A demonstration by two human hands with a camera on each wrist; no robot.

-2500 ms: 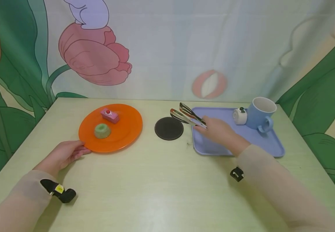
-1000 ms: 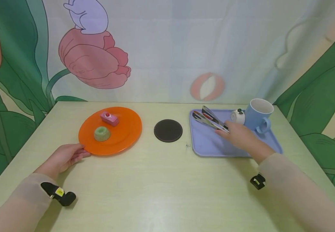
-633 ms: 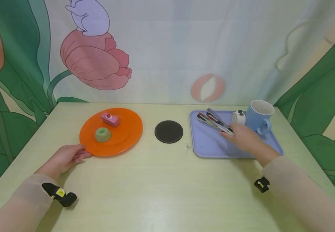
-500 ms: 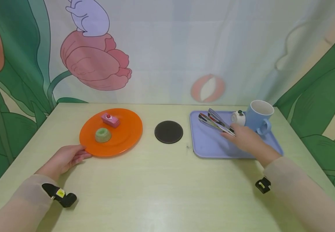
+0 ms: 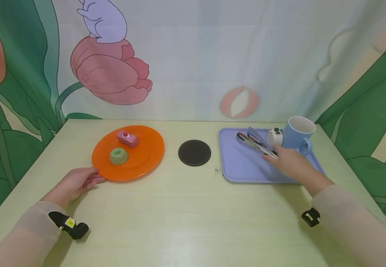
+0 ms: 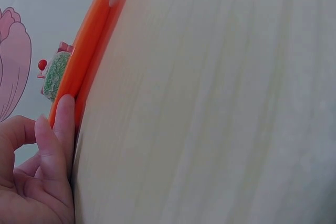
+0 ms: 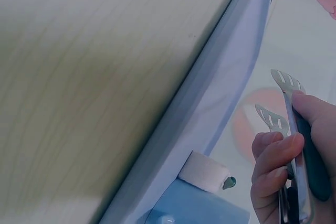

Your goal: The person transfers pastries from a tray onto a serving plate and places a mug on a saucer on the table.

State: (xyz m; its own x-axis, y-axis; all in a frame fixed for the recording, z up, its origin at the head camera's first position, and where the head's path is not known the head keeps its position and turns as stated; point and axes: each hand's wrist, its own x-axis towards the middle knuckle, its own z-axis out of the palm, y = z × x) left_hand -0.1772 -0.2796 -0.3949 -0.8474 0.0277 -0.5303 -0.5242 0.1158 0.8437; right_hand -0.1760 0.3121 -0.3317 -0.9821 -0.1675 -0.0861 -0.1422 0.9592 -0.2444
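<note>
At the front left rim of the orange plate (image 5: pixel 144 157), my left hand (image 5: pixel 77 182) pinches the edge, with fingertips against its underside in the left wrist view. A pink cake slice (image 5: pixel 128 139) with a red berry and a green ring-shaped cake (image 5: pixel 118 157) lie on that plate. My right hand (image 5: pixel 293 165) grips metal tongs (image 7: pixel 294 129) with dark handle parts, whose slotted ends stand apart with nothing between them. Those ends hang over the lilac tray (image 5: pixel 236 168), left of a small white roll cake (image 5: pixel 274 137) with a green topping.
A blue mug (image 5: pixel 291 138) stands on the tray right beside the roll cake, its handle toward the front right. Between plate and tray lies a round black coaster (image 5: pixel 194 152). A printed curtain (image 5: pixel 179 66) hangs behind the table's back edge.
My right hand has carried the tongs from beside the coaster rightward over the tray, then slightly lower, toward the roll cake. The left hand stays at the plate's rim.
</note>
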